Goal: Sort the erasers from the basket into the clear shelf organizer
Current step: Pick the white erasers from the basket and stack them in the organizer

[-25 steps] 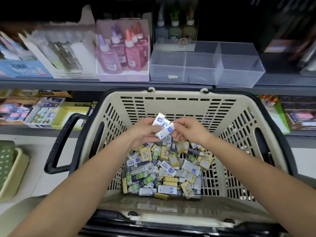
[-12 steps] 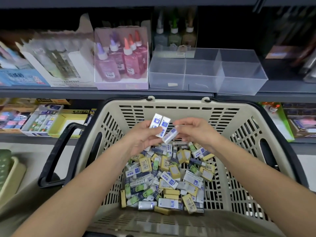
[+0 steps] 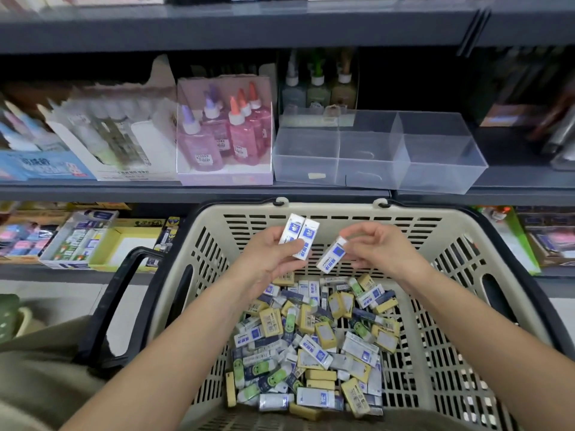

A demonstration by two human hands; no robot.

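Note:
A beige slotted basket (image 3: 451, 262) in front of me holds a heap of erasers (image 3: 314, 340) in white-blue, yellow and green wrappers. My left hand (image 3: 269, 259) grips two white-and-blue erasers (image 3: 300, 233) side by side, held upright above the heap. My right hand (image 3: 378, 248) pinches a third white-and-blue eraser (image 3: 332, 255) by its upper end, tilted, just right of the pair. The clear shelf organizer (image 3: 378, 150) stands on the shelf behind the basket; its compartments hold no erasers.
A pink box of glue bottles (image 3: 224, 135) stands left of the organizer, with small bottles (image 3: 317, 85) behind it. The shelf edge (image 3: 186, 194) runs just above the basket rim. A black basket handle (image 3: 118, 303) hangs at the left. Lower shelves hold boxed stationery (image 3: 81, 237).
Both hands have risen from the heap toward the basket's far rim. The right hand's eraser has drawn a little away from the pair in the left hand.

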